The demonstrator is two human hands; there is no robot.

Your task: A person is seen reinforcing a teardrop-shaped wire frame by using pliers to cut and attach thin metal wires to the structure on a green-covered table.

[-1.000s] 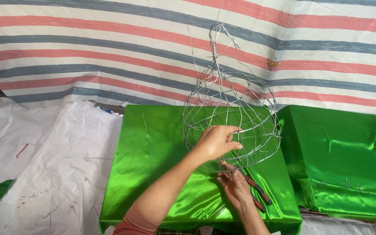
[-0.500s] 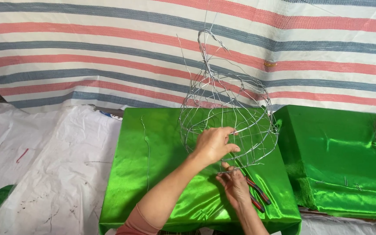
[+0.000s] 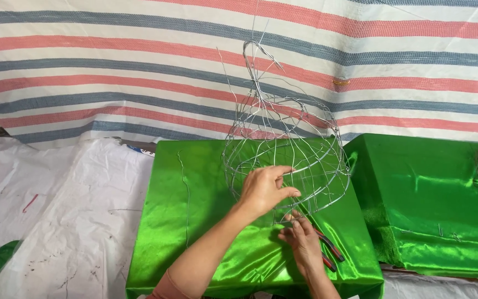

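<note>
Fingers (image 3: 283,176) of the left hand (image 3: 264,191) pinch a lower hoop of the wire frame (image 3: 286,144), standing mid-frame on the green-draped table (image 3: 195,221). The right hand (image 3: 302,241) grips red-handled pliers (image 3: 327,249) at its base. The cage looks largely shaped; loose strands on top remain untrimmed.

bright, even light; sharp, glare on green satin (image 3: 206,182).

No packages, labels, signs or screens are to be seen anywhere around the fingers or elsewhere in the view.
</note>
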